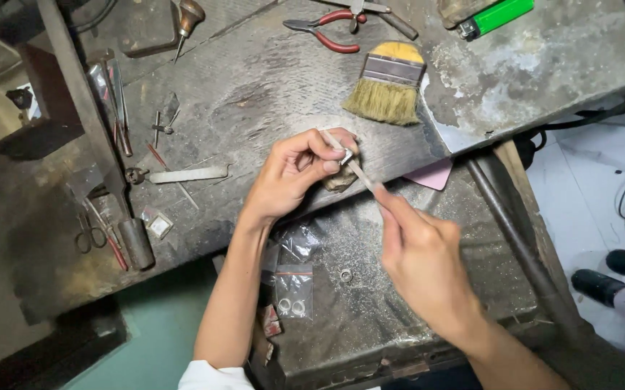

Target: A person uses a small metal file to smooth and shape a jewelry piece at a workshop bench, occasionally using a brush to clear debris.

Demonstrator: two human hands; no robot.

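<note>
While your left hand (294, 173) pinched a small silver ring (346, 155) between thumb and fingertips, braced against the worn wooden peg (341, 179) at the bench edge, your right hand (420, 256) was clenched around a slim metal file (352, 165), forefinger laid along its shaft. The file's far end lay across the ring, touching it, so the piece sat right where the two grips met.

Below your hands, the sagging catch tray (406, 318) held one loose ring (345, 275) and one small clear bag (292, 292) with two rings inside it.

Farther out on the scarred workbench (254, 79) you had one flat brush (388, 83) with pale bristles just beyond your left hand, one pair of red-handled pliers (327, 29) behind it, and one green lighter (496, 16) at the far right. To the left lay one flat metal strip (186, 174), one wooden-handled graver (188, 18) and one pair of small scissors (92, 235) near the bench's edge.
</note>
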